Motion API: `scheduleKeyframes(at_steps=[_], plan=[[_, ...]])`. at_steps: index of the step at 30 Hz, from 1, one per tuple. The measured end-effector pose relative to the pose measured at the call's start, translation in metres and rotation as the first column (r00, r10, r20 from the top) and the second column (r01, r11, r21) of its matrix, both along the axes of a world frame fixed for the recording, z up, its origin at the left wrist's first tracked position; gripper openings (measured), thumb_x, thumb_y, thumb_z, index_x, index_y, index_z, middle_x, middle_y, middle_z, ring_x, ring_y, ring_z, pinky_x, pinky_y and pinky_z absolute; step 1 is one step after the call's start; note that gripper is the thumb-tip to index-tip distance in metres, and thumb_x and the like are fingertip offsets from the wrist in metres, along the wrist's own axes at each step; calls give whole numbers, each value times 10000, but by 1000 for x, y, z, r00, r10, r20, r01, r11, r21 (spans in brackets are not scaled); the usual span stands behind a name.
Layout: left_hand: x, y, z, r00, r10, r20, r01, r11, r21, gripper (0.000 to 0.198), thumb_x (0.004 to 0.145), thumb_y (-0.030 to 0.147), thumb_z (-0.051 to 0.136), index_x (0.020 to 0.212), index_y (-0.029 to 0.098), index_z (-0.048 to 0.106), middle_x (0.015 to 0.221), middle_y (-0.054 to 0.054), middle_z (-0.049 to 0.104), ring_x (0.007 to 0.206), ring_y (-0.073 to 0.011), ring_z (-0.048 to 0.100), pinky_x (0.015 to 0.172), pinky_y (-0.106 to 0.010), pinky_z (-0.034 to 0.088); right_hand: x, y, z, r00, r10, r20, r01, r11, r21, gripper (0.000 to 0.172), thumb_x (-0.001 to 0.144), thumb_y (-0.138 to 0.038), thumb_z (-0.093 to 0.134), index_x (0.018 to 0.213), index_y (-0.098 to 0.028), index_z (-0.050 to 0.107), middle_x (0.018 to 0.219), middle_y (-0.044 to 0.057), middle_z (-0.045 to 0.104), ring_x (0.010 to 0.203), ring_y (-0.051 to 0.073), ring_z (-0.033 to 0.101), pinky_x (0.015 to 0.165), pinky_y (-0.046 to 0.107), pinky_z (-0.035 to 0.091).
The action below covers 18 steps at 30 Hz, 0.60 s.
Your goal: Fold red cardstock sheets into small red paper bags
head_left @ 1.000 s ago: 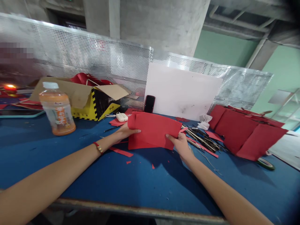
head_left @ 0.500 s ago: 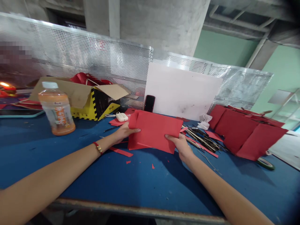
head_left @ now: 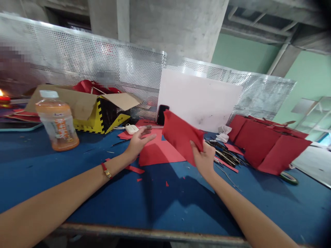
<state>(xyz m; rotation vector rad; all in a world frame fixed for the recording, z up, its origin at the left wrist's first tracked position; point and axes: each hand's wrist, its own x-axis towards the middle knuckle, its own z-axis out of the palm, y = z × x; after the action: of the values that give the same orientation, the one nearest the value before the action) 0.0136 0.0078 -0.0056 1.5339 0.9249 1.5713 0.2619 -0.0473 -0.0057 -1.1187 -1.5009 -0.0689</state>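
Observation:
My right hand (head_left: 204,156) is closed on the right end of a red sheet of paper (head_left: 181,137), which is bent and tilted above the table. More red paper (head_left: 160,151) lies flat on the blue table (head_left: 124,203), partly hidden behind the held sheet. At the left edge of that flat paper, my left hand (head_left: 138,144) is open, fingers stretched and apart, holding nothing. A red band with a gold piece (head_left: 106,170) circles my left wrist.
A drink bottle (head_left: 58,120) and a yellow-black carton (head_left: 103,113) stand left; a white earphone case (head_left: 131,129) lies nearby. A phone (head_left: 162,114) leans on a white board (head_left: 199,100). Thin sticks (head_left: 227,155), red paper bags (head_left: 269,144) and a tape roll (head_left: 289,178) are right.
My left hand has let go of the red paper and opened. The right hand has tilted its sheet up, and flat red paper now shows on the table beneath.

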Motion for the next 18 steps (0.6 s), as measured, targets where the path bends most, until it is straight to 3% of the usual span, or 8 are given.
scheduleKeyframes(at_steps=[2, 4, 7, 10, 14, 16, 18], plan=[[5, -11, 2, 948, -301, 100, 310, 946, -93, 519, 739, 530, 684, 1151, 219, 633, 1290, -80, 620, 1269, -301, 496, 1050, -437, 398, -2, -6, 0, 936, 17, 351, -40, 997, 58, 366, 797, -199, 497, 1087, -194, 720, 606, 25, 655, 548, 172, 550, 591, 288, 392], [10, -22, 3, 844, -490, 217, 531, 822, -207, 498, 757, 635, 609, 1059, 247, 683, 1217, -61, 672, 1230, -322, 537, 1003, -460, 455, -7, -11, 0, 766, 67, 640, -145, 987, 70, 489, 758, -121, 466, 1203, -176, 661, 685, 48, 681, 599, 175, 559, 602, 290, 375], [14, -34, 7, 829, -482, 284, 558, 754, -347, 432, 752, 639, 609, 867, 235, 709, 1035, -71, 743, 1073, -360, 640, 868, -492, 544, -18, -15, 1, 510, 93, 855, -220, 975, 25, 551, 763, -72, 444, 1290, -150, 585, 726, 59, 665, 637, 181, 526, 575, 298, 344], [18, -38, 14, 887, -331, 321, 446, 793, -414, 283, 659, 415, 778, 846, 221, 689, 967, -57, 759, 991, -349, 677, 808, -456, 576, -26, -18, 4, 396, 103, 913, -231, 973, -10, 522, 828, -103, 450, 1340, -170, 529, 812, 69, 648, 726, 195, 508, 593, 300, 352], [19, -35, 19, 874, -265, 408, 421, 832, -362, 358, 673, 322, 796, 988, 203, 674, 1041, -60, 746, 994, -316, 684, 839, -436, 577, -31, -19, 6, 398, 131, 908, -233, 972, -38, 482, 883, -219, 508, 1365, -210, 497, 884, 74, 608, 786, 214, 488, 636, 316, 378], [16, -32, 20, 866, -243, 436, 399, 863, -312, 408, 675, 309, 804, 1041, 196, 663, 1076, -65, 737, 1005, -307, 682, 870, -438, 565, -33, -19, 5, 473, 156, 867, -232, 972, -48, 462, 896, -373, 542, 1333, -224, 528, 919, 80, 595, 817, 227, 491, 684, 337, 403], [12, -29, 22, 865, -243, 440, 375, 895, -243, 440, 675, 298, 813, 1072, 192, 658, 1100, -72, 729, 1016, -301, 679, 890, -431, 554, -34, -18, 3, 600, 174, 781, -234, 972, -36, 515, 860, -514, 570, 1285, -224, 564, 989, 94, 587, 889, 248, 505, 770, 377, 425]])
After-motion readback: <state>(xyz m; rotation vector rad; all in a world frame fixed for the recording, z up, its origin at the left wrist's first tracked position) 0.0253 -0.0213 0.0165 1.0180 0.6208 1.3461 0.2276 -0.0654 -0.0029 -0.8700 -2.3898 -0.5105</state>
